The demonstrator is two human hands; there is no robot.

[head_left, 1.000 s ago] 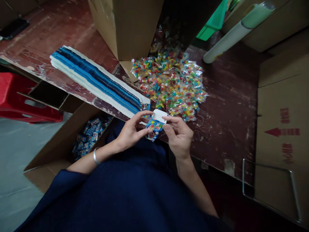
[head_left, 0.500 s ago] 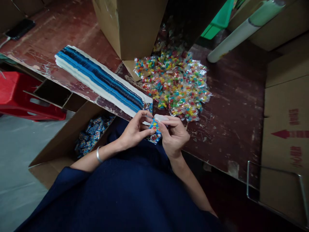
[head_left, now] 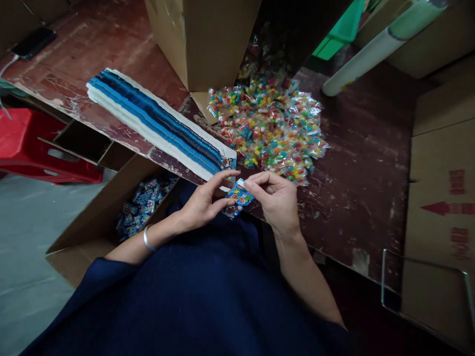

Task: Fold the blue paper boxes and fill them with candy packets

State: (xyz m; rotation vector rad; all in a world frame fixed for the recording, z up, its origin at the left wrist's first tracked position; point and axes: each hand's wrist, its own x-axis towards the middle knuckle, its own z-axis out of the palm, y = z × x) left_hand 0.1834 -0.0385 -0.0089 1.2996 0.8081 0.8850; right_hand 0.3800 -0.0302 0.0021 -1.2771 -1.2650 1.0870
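A small blue printed packet (head_left: 240, 197) is held between both hands near the table's front edge. My left hand (head_left: 202, 203), with a silver bangle on the wrist, has its thumb and fingers around the packet's left side. My right hand (head_left: 276, 198) pinches the packet's white upper corner between thumb and fingers. Just beyond the left fingers lies the near end of a long row of stacked blue and white packets (head_left: 159, 123). Past the right hand is a heap of clear bags of colourful candies (head_left: 274, 128).
An open carton (head_left: 85, 222) with many small blue packets (head_left: 143, 205) stands below the table at left, near a red stool (head_left: 22, 143). Behind are a tall cardboard box (head_left: 211, 44), a green bin (head_left: 341, 32) and a white tube (head_left: 363, 64). A printed carton (head_left: 441, 173) stands right.
My right hand has turned and shifted slightly right, its fingers now drawn in at the packet's corner. The packet has tilted and shows more of its face. My left index finger has straightened.
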